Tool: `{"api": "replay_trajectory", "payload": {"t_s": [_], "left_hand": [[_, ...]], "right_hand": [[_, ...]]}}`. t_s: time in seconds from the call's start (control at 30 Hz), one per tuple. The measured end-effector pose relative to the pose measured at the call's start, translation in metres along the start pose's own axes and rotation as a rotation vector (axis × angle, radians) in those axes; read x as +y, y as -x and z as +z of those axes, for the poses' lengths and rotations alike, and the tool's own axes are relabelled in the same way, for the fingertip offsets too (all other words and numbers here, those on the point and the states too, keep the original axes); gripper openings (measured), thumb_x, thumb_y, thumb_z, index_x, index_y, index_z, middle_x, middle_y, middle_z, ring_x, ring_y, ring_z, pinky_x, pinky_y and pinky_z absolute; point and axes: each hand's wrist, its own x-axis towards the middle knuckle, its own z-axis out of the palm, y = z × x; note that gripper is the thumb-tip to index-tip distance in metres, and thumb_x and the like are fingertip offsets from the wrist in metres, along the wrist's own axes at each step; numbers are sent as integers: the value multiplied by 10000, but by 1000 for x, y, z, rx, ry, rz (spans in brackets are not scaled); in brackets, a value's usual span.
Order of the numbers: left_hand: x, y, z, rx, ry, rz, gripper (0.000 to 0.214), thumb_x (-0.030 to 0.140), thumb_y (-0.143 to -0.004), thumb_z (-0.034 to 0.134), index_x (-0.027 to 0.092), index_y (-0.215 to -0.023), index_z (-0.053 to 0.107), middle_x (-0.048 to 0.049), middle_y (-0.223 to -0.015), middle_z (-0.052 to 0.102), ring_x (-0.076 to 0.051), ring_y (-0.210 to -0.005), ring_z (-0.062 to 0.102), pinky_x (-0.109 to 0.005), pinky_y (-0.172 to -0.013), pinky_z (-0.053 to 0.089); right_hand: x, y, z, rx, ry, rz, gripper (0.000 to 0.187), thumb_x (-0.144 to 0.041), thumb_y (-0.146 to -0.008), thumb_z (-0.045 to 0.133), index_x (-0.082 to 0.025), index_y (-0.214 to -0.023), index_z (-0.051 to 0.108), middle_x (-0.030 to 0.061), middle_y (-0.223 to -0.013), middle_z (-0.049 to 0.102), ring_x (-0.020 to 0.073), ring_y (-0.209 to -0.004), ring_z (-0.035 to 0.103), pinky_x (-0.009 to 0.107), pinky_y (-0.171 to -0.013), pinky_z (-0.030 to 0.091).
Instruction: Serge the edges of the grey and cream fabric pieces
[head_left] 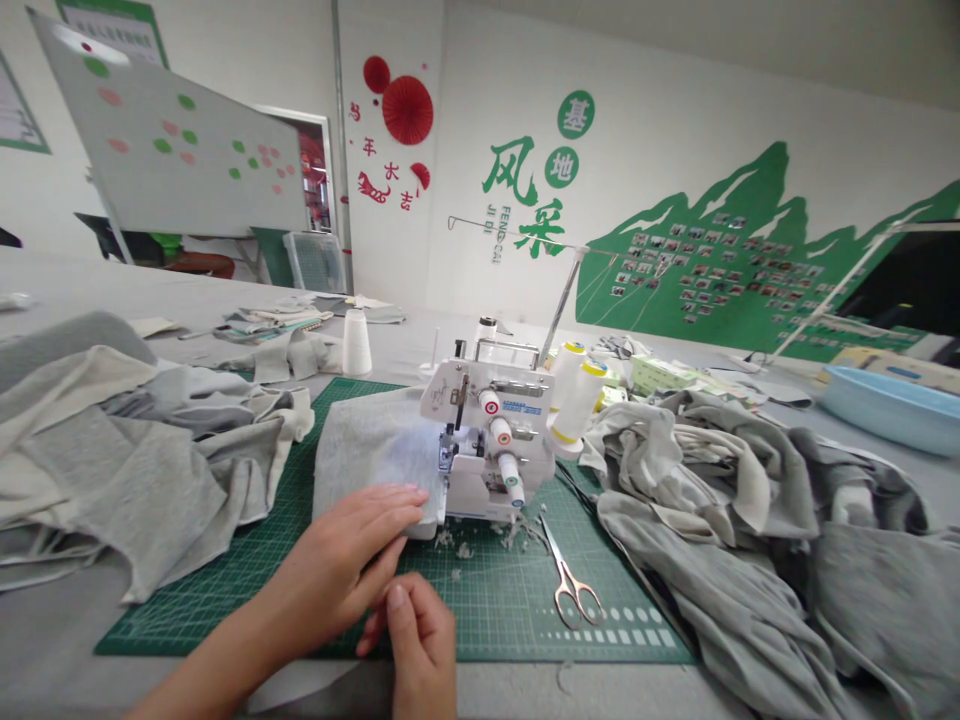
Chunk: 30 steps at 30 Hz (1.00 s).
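A white overlock sewing machine [491, 435] stands on a green cutting mat [495, 600]. A grey fabric piece [367, 445] lies under its presser foot. My left hand [352, 555] lies flat on the near edge of this fabric, fingers stretched toward the machine. Just below it, my right hand [416, 630] is curled, its thumb and fingers pinched at the fabric's near edge; what they grip is hidden.
Scissors [570, 580] lie on the mat right of the machine, with thread scraps nearby. Heaps of grey cloth [150, 440] lie left and more grey cloth [735, 500] right. A thread cone [356, 342] stands behind, a blue basin [892, 405] far right.
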Motion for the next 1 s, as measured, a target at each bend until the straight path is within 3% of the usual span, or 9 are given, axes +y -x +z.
{"api": "replay_trajectory", "payload": {"t_s": [0.17, 0.27, 0.3, 0.37, 0.47, 0.73, 1.0], "left_hand": [[-11, -6, -12, -101, 80, 30, 343, 155, -939, 499, 252, -1251, 602, -25, -1358, 633, -201, -1269, 564, -359, -1087, 441], [-19, -13, -19, -178, 122, 48, 346, 182, -940, 514, 268, -1260, 615, -22, -1364, 630, -214, -1263, 567, -371, -1082, 435], [-21, -16, -22, -207, 139, 51, 345, 197, -942, 522, 276, -1265, 619, -21, -1369, 627, -219, -1260, 569, -376, -1079, 435], [-26, -22, -28, -261, 172, 50, 346, 232, -945, 543, 295, -1276, 623, -19, -1375, 623, -231, -1254, 571, -388, -1080, 430], [-30, -31, -36, -331, 215, 73, 361, 271, -947, 561, 311, -1301, 619, -22, -1375, 623, -246, -1253, 568, -401, -1087, 419], [-35, -48, -42, -402, 231, 143, 351, 278, -954, 543, 286, -1298, 614, -33, -1352, 640, -248, -1270, 550, -402, -1072, 440], [-40, -46, -38, -379, 196, 142, 389, 289, -954, 550, 292, -1342, 582, -34, -1379, 621, -245, -1291, 543, -407, -1088, 431]], "right_hand": [[-3, 2, -1, -23, 167, -85, 362, -454, -972, 496, -197, -794, 679, -4, -643, 599, 150, -584, 579, 249, -575, 471], [-11, 2, 2, -72, 409, -257, 181, -279, -923, 536, -233, -957, 708, 41, -890, 682, 206, -829, 646, 305, -743, 520], [-14, 2, 4, -112, 486, -312, 234, -215, -880, 565, -257, -1064, 704, 51, -1025, 691, 227, -942, 647, 334, -824, 527], [-16, 1, 9, -188, 614, -386, 551, -102, -788, 607, -313, -1297, 617, 55, -1282, 635, 269, -1157, 597, 409, -989, 491], [-15, -4, 18, -231, 725, -396, 822, -4, -713, 619, -342, -1449, 477, 51, -1449, 533, 306, -1341, 478, 483, -1120, 394], [-14, -17, 35, -269, 679, -273, 813, -30, -723, 687, -264, -1468, 460, 98, -1533, 442, 329, -1423, 387, 493, -1168, 324], [-11, -26, 49, -239, 580, -272, 783, -43, -695, 699, -208, -1436, 505, 109, -1429, 555, 341, -1333, 496, 477, -1125, 392]]}}
